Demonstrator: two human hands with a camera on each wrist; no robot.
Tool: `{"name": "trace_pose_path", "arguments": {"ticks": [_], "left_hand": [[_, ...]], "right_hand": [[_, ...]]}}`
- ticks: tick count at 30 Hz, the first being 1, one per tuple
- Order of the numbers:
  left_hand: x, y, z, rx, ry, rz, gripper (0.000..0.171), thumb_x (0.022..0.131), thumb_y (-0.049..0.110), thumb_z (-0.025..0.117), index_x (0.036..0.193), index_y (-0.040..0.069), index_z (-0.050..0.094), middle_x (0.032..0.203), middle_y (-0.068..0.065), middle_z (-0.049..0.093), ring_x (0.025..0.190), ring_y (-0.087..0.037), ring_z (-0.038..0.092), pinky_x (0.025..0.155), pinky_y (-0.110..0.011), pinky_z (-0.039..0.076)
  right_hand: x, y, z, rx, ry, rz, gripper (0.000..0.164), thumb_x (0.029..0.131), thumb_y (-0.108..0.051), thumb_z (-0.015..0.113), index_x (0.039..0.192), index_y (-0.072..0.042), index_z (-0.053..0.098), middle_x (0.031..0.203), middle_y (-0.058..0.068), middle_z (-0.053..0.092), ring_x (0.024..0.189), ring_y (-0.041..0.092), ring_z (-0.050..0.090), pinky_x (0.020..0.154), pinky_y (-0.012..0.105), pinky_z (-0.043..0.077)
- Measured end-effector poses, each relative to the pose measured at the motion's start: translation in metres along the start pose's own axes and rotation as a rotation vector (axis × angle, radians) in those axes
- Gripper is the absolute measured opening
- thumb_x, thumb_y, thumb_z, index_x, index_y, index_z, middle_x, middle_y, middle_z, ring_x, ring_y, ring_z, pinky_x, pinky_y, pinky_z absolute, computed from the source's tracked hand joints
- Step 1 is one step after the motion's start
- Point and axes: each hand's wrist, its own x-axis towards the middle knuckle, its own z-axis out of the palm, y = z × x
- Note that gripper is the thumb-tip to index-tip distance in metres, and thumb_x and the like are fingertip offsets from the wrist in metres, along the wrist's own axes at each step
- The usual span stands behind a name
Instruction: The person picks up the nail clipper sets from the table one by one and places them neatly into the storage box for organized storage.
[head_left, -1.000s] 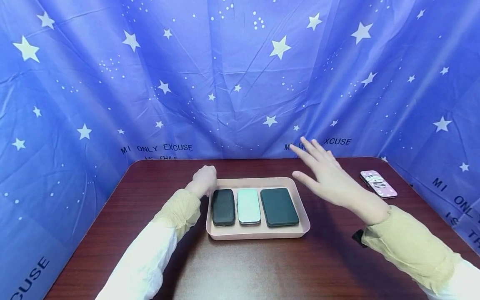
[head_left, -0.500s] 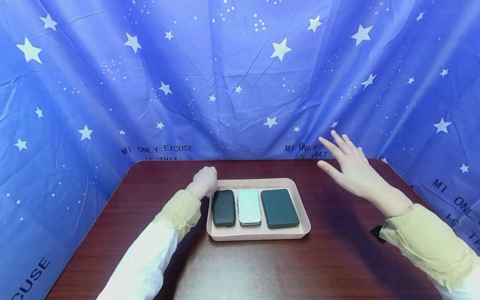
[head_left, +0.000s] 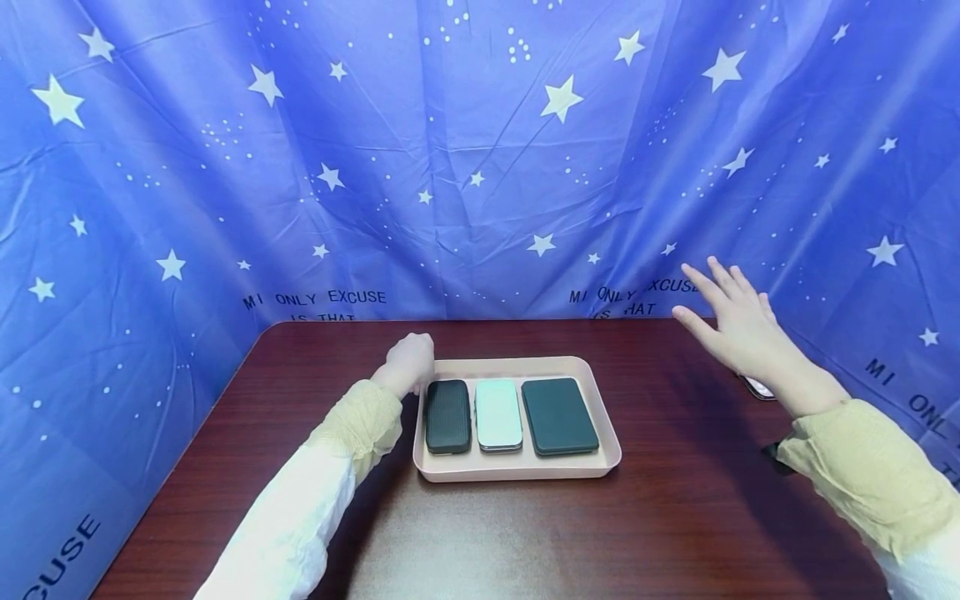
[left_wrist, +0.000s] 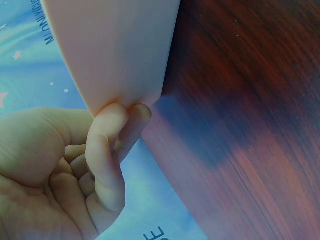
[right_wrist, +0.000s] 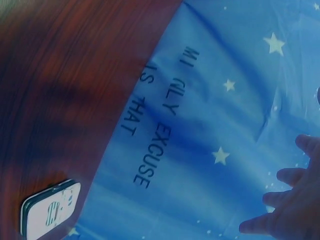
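My left hand (head_left: 408, 364) pinches the far-left side of a shallow beige tray (head_left: 517, 475). In the left wrist view, the bent fingers (left_wrist: 107, 130) meet the thumb at the corner of the tray wall (left_wrist: 117, 50). Lying in the tray, from left to right, are a black textured case (head_left: 448, 417), a mint-green case (head_left: 498, 414) and a larger dark green case (head_left: 561, 417). My right hand (head_left: 750, 337) hovers with spread fingers at the table's right. Below it lies a pink-and-white patterned case (right_wrist: 50, 210), mostly hidden by that hand in the head view.
The tray stands on a dark reddish wooden table (head_left: 540, 542). A blue star-printed curtain (head_left: 465, 167) hangs behind the table and along both sides. Something small and black (head_left: 778, 460) sticks out under the right cuff.
My right hand has moved rightward, away from the tray to above the patterned case, with its fingers still spread. The left hand and the tray stay in place.
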Motion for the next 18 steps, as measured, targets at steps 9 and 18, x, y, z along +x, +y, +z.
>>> {"name": "trace_pose_path", "arguments": {"ticks": [9, 18], "left_hand": [[0.000, 0.000, 0.000, -0.009, -0.005, -0.007, 0.005, 0.076, -0.004, 0.062, 0.077, 0.002, 0.062, 0.044, -0.003, 0.060, 0.040, -0.013, 0.061, 0.042, -0.027, 0.051], [-0.001, 0.000, 0.000, -0.016, 0.000, -0.002, 0.007, 0.077, -0.004, 0.061, 0.080, 0.001, 0.061, 0.044, -0.003, 0.060, 0.039, -0.013, 0.060, 0.042, -0.027, 0.051]], "right_hand": [[0.004, 0.021, -0.005, 0.008, 0.000, 0.051, 0.067, 0.096, -0.047, 0.043, 0.152, -0.020, 0.017, 0.156, 0.023, 0.003, 0.141, 0.047, -0.007, 0.096, 0.080, -0.001], [0.003, 0.040, -0.003, -0.004, 0.018, 0.101, 0.067, 0.097, -0.048, 0.041, 0.152, -0.019, 0.016, 0.156, 0.022, -0.002, 0.140, 0.047, -0.010, 0.095, 0.081, -0.001]]}}
